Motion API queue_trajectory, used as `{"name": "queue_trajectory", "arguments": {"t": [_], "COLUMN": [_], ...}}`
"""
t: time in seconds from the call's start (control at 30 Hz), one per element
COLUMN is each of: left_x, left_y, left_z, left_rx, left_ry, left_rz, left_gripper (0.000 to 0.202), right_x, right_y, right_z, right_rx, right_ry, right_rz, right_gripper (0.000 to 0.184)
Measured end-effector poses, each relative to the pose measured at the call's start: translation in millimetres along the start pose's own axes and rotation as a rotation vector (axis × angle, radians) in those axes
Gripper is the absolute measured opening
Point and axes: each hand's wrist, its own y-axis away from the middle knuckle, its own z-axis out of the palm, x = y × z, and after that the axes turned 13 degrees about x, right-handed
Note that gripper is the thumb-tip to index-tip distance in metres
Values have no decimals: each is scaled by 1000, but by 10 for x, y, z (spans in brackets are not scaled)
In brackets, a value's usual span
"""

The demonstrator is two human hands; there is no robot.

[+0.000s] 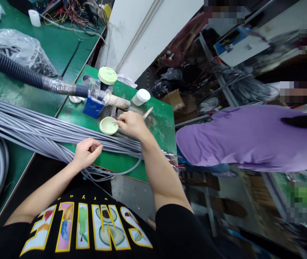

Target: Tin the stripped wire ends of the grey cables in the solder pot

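My black shirt [90, 223] lay nearest, and a tugged grey cable bundle [62, 129] could have tipped the pale cup [105, 132] alongside, where my right hand [130, 124] pinched thin dark strands [114, 124], my left hand [86, 153] curled, its hold unclear.

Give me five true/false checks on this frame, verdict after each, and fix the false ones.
1. The right hand is at the rim of the small pale-green cup. True.
2. The left hand is wearing a glove. False: it is bare.
3. The bundle of grey cables runs across the green tabletop. True.
4. In the picture, the white jar stands to the left of the blue box. False: it stands to the right of it.
5. The other person nearby wears a purple top. True.
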Motion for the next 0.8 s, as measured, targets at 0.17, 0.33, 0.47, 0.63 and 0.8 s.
{"name": "queue_trajectory", "arguments": {"t": [0.17, 0.33, 0.47, 0.63, 0.8], "left_x": [14, 13, 9, 12, 14], "left_y": [-11, -11, -9, -11, -10], "left_z": [-2, -2, -2, -3, -1], "left_rx": [2, 7, 4, 8, 10], "left_ry": [2, -11, -24, -39, -30], "left_rz": [9, 24, 28, 24, 34], "left_gripper": [16, 15, 15, 16, 15], "right_x": [462, 663, 696, 711, 719], "right_y": [32, -10, -32, -47, -58], "right_z": [92, 323, 431, 466, 489], "right_rx": [42, -26, -56, -71, -79], "right_ry": [-17, 34, 39, 37, 26], "right_rz": [281, 462, 493, 506, 514], "right_gripper": [25, 24, 25, 25, 24]}}
